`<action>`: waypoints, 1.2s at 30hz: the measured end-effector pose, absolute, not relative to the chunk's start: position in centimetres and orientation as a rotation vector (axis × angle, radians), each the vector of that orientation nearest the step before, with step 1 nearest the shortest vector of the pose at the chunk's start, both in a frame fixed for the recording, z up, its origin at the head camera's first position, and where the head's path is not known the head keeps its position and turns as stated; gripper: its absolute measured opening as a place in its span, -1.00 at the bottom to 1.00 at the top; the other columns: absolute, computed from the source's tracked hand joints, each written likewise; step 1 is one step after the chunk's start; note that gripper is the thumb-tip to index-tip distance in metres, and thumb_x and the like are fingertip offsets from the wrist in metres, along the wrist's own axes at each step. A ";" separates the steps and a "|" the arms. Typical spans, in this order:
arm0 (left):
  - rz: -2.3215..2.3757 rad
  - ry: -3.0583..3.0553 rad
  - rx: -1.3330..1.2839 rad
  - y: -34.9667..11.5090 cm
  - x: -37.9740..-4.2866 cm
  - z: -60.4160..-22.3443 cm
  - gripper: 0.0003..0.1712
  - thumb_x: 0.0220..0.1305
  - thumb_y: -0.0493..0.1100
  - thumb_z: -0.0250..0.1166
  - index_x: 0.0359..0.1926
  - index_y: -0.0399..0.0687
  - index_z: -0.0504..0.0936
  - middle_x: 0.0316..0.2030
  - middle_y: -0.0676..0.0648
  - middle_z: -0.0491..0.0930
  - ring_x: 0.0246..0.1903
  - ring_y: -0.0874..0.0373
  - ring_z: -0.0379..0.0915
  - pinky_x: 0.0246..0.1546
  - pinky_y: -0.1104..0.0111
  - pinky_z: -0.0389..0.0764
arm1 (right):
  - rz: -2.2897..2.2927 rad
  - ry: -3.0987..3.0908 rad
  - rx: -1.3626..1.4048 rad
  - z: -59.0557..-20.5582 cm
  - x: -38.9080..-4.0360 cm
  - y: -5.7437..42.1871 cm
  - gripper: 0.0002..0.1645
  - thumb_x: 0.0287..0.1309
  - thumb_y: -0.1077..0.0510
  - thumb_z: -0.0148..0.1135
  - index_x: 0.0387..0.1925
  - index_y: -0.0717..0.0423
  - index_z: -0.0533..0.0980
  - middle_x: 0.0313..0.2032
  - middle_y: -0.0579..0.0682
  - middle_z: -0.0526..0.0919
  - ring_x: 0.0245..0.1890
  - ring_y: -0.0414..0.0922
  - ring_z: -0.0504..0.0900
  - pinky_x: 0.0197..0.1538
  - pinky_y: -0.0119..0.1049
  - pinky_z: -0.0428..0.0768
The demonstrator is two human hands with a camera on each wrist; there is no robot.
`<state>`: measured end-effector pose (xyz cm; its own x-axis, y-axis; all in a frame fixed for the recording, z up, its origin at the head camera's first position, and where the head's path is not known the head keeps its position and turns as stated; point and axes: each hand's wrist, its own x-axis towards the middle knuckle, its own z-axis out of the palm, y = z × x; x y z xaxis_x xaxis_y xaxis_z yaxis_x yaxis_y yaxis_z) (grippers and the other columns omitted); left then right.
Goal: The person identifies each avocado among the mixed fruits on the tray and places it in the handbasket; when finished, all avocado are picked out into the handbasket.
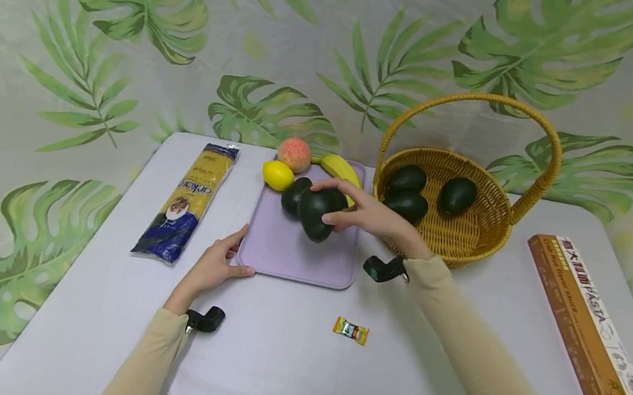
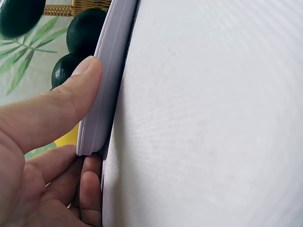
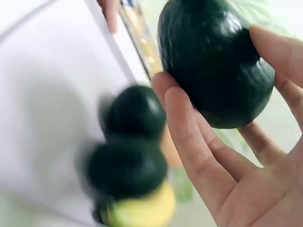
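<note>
My right hand [image 1: 345, 209] grips a dark green avocado [image 1: 320, 215] over the lilac tray [image 1: 297, 263]. In the right wrist view the fingers and thumb curl round this avocado [image 3: 213, 61], with the palm behind it. Two more avocados lie below on the tray: one [image 3: 139, 113] next to another [image 3: 128, 168]. The head view shows one of them [image 1: 293, 195], with the other mostly hidden. My left hand [image 1: 214, 264] holds the tray's near left corner; in the left wrist view the thumb presses the tray's side [image 2: 109, 80] and the fingers bend round the corner.
A lemon [image 1: 278, 175], a peach [image 1: 295, 155] and a banana [image 1: 341, 170] lie at the tray's far side. Right of it stands a tall-handled wicker basket [image 1: 469, 244] with three avocados. Pasta packet [image 1: 187, 202] left, pasta box [image 1: 588, 327] right, wrapped candy [image 1: 350, 330] in front.
</note>
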<state>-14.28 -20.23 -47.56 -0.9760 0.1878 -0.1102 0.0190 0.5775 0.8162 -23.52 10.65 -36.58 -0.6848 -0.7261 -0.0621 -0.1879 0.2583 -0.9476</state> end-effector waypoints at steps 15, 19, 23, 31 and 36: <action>1.363 2.603 0.144 -20.1 -14.2 -47.3 0.04 0.08 -0.16 0.46 0.47 -0.19 0.05 0.21 -0.35 0.33 0.01 -0.13 0.26 0.05 0.06 0.30 | -1.423 2.367 -0.463 -36.0 -23.0 27.2 -0.35 0.31 0.12 0.17 0.37 -0.05 0.21 0.35 0.04 0.07 -0.18 0.21 0.62 -0.05 -0.17 0.55; 1.355 2.608 0.150 -20.1 -14.1 -47.3 0.05 0.07 -0.17 0.46 0.47 -0.19 0.04 0.23 -0.35 0.32 0.02 -0.13 0.26 0.06 0.06 0.30 | -1.414 2.398 -0.386 -36.6 -23.0 30.1 -0.35 0.33 0.14 0.13 0.38 -0.02 0.17 0.37 0.06 -0.01 -0.20 0.18 0.63 -0.10 -0.25 0.57; 1.361 2.607 0.147 -20.2 -14.1 -47.3 0.04 0.08 -0.15 0.46 0.47 -0.20 0.05 0.25 -0.36 0.29 0.03 -0.14 0.26 0.08 0.04 0.29 | -1.392 2.401 -0.346 -36.8 -22.9 31.4 -0.33 0.32 0.16 0.14 0.39 0.03 0.15 0.40 0.09 -0.10 -0.21 0.03 0.64 -0.13 -0.30 0.58; 1.369 2.602 0.148 -20.2 -14.1 -47.3 0.04 0.09 -0.15 0.46 0.46 -0.21 0.05 0.25 -0.37 0.29 0.04 -0.15 0.25 0.09 0.03 0.28 | -1.358 2.395 -0.361 -37.6 -23.0 30.3 -0.34 0.29 0.14 0.19 0.36 0.02 0.20 0.37 0.13 0.02 -0.20 0.08 0.63 -0.14 -0.23 0.59; 1.363 2.603 0.150 -20.1 -14.1 -47.4 0.05 0.08 -0.15 0.46 0.47 -0.21 0.04 0.24 -0.35 0.30 0.03 -0.13 0.25 0.07 0.06 0.29 | -1.292 2.411 -0.427 -38.2 -23.3 29.1 -0.33 0.27 0.10 0.22 0.35 0.06 0.22 0.36 0.18 0.06 -0.22 0.08 0.63 -0.16 -0.13 0.61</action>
<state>-14.13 -20.10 -47.36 -0.9750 0.1810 -0.1286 -0.0026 0.5697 0.8218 -23.35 29.13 -38.18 -0.8854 -0.4293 -0.1780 -0.0895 0.5333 -0.8412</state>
